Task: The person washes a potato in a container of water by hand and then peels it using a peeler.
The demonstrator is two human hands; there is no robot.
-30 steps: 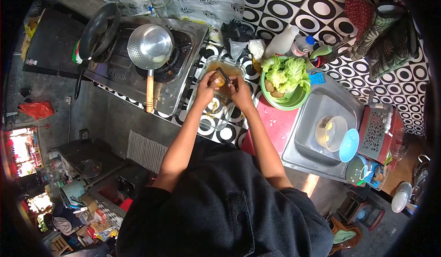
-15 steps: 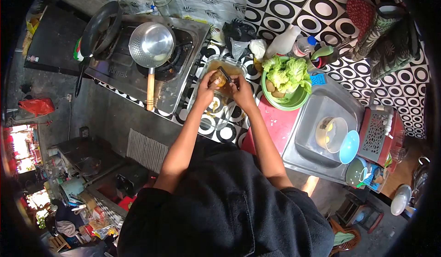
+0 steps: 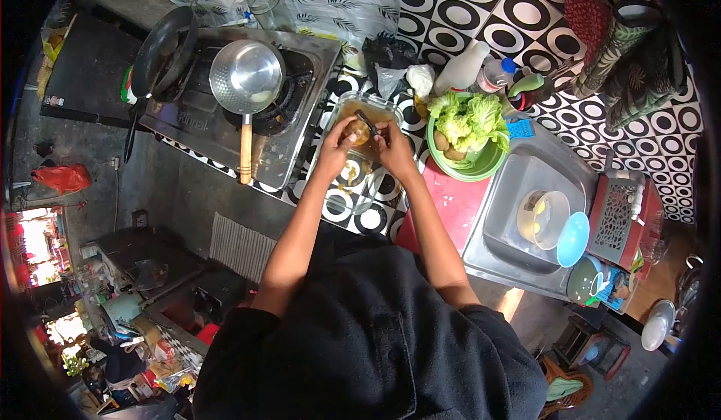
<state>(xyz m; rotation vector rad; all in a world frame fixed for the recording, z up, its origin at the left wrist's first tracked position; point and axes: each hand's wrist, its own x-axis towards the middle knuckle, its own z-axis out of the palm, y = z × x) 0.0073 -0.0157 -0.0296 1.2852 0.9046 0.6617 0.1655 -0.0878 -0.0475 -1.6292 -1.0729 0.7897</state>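
My left hand point(image 3: 335, 148) holds a small brown potato point(image 3: 358, 130) over a clear glass dish point(image 3: 359, 166) on the black-and-white counter. My right hand point(image 3: 393, 148) grips a dark-handled peeler point(image 3: 367, 122) whose blade rests against the potato. Yellowish peels lie in the dish below both hands. A green bowl point(image 3: 476, 166) to the right holds lettuce point(image 3: 469, 116) and a few more potatoes.
A gas stove point(image 3: 227, 127) at the left carries a steel saucepan point(image 3: 246, 77) with a wooden handle and a black pan point(image 3: 159, 50). A steel sink point(image 3: 505, 217) at the right holds a white bowl point(image 3: 542, 217) and a blue bowl point(image 3: 572, 238). Bottles and bags stand behind the dish.
Both hands stay over the dish with only small shifts of the peeler against the potato. The view has moved slightly.
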